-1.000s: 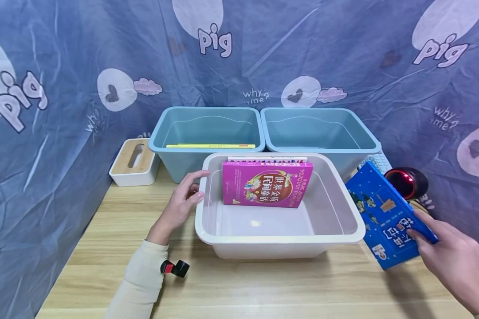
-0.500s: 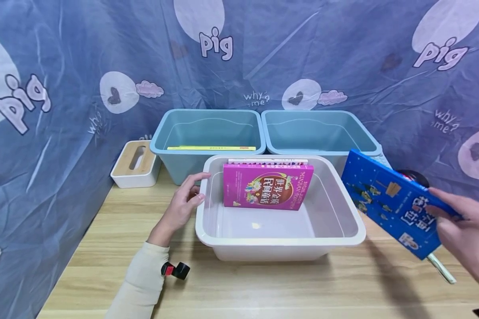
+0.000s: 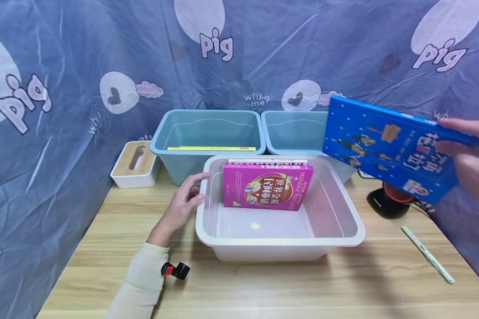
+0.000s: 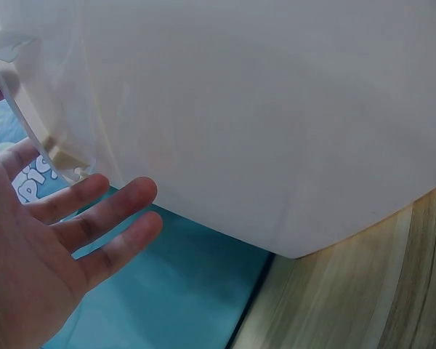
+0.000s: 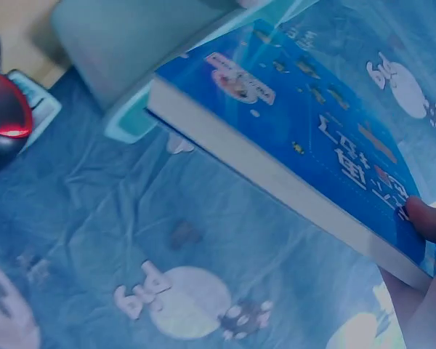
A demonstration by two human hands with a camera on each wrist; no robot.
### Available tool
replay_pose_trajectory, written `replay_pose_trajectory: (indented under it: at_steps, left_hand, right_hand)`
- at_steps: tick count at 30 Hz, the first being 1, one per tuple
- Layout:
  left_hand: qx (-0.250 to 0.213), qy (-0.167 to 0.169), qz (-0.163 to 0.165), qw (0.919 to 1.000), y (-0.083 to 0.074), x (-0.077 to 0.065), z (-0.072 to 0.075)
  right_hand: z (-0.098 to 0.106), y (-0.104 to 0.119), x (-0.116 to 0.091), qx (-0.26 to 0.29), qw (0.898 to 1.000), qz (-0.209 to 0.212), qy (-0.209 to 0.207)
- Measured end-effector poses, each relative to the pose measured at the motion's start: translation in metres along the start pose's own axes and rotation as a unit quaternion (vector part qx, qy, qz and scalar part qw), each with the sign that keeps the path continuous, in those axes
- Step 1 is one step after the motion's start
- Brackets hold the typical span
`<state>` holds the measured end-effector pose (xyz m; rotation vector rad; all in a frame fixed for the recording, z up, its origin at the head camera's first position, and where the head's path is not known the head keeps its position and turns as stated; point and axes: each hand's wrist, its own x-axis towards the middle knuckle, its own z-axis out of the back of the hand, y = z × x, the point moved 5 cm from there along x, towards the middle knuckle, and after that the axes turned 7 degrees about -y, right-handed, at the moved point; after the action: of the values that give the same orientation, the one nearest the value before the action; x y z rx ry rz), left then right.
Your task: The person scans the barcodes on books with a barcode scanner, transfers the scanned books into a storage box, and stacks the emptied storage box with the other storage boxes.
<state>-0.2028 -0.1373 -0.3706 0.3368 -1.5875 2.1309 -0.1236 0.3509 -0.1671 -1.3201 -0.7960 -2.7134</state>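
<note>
My right hand [image 3: 475, 164] pinches a thick blue book [image 3: 383, 141] by its right end, thumb on the front cover. The book is in the air in front of the right teal bin [image 3: 291, 133]; the right wrist view shows its cover and white page edges. At the left rim of the white bin [image 3: 279, 241], my left hand [image 3: 179, 208] rests with thumb and index fingertip touching. The other fingers [image 4: 105, 218] hang extended outside its wall in the left wrist view. Inside the white bin, a magenta book [image 3: 239, 186] leans with a white-edged book [image 3: 267, 161] behind it.
The left teal bin [image 3: 207, 128] holds yellow-edged books [image 3: 211, 148]. A white tissue box [image 3: 133, 179] with a wooden lid stands left of it. At right are a black device [image 3: 387, 206] with an orange-red top and a pale green folded strip [image 3: 427, 254].
My right hand has lifted the blue book up from low beside the white bin, uncovering the black device and pale green strip. The left hand stays at the bin's rim.
</note>
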Motion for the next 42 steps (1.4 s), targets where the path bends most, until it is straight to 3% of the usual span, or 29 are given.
replay_pose_trajectory:
  at_steps: [1,4,11,21,31,42]
  left_hand:
    - [0.000,-0.001,0.000,1.0000,0.000,0.000,0.000]
    - [-0.001,-0.001,0.000,1.0000,0.000,-0.001,0.001]
    - [-0.002,0.003,0.006,1.0000,-0.002,0.000,-0.001]
    - [-0.001,0.001,0.009,1.0000,0.000,-0.002,0.000]
    - [0.001,0.009,0.018,0.9998,0.001,0.000,-0.004]
    - [0.012,0.007,0.025,0.9996,0.004,0.001,0.000]
  right_hand:
    - [-0.005,0.010,0.005,-0.008,1.000,-0.007,0.005]
    - [-0.020,0.035,0.019,-0.001,0.999,0.035,0.026]
    - [-0.063,0.086,0.043,0.053,0.986,0.159,-0.017]
    - [-0.143,0.134,0.055,0.122,0.969,0.214,0.027]
    - [-0.216,0.159,0.062,0.149,0.974,0.142,0.098]
    - [-0.277,0.170,0.057,0.232,0.960,0.049,0.150]
